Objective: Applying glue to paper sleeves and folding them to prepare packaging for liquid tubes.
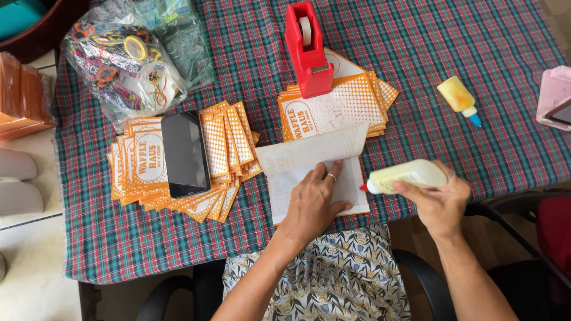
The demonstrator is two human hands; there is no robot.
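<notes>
Your left hand [313,205] lies flat, fingers spread open on the folded paper bag [297,160] at the surface's near edge. Your right hand [439,199] has its fingers closed around a glue bottle [407,176], its nozzle just beside your left fingertips.

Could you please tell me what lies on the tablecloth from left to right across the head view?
Plastic bag of colourful bands → black phone on a fanned orange card pile → left hand → glue bottle in right hand → small yellow glue bottle → pink holder.
</notes>
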